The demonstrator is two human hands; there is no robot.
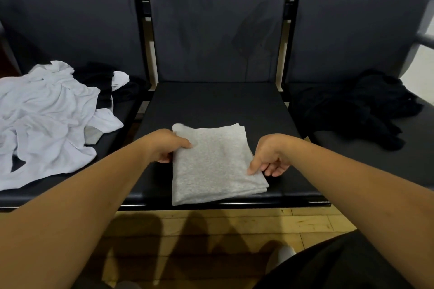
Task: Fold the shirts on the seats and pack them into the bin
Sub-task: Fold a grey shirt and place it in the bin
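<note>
Folded grey shirt (pixel 212 164) on middle seat (pixel 211 101), left grip (pixel 168 145) and right grip (pixel 270 156) pinching its side edges (thumbs on top)

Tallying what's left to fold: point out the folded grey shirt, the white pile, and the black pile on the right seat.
folded grey shirt (pixel 216 164), head view, middle of top layer.
white pile (pixel 47 115), head view, crumpled centre.
black pile (pixel 357 105), head view, middle of heap.

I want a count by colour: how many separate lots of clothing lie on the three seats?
Grey folded shirt: 1, on the middle seat
White crumpled pile: 1, on the left seat
Black heaps: 2, one behind the white pile, one on the right seat
Total: 4; shirts within each pile cannot be counted
</note>
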